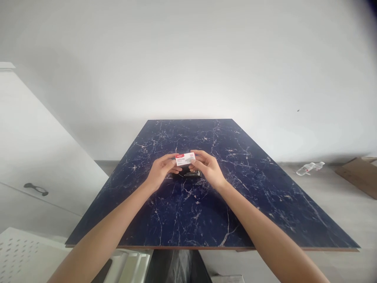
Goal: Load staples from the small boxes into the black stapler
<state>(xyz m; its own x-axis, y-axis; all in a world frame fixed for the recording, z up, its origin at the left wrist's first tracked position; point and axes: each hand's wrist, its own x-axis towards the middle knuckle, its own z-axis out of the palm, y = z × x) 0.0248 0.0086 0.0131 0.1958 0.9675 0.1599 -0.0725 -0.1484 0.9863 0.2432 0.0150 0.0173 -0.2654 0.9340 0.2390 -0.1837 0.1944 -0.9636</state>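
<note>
1. Head view: the left hand (161, 168) and right hand (209, 167) are gripping opposite ends of a small red-and-white box (185, 158); this hold is probably steadying it and leaving its printed face readable;
2. a black stapler-like object (194, 173) is lying on the blue tabletop (188, 220), partly behind box and fingers; it is presumably staying within reach.

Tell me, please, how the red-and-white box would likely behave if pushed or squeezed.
The box probably feels fairly stiff, since its edges look straight. Its printed walls resemble card, so hard squeezing might dent it. Its flat faces suggest sliding rather than rolling.
</note>
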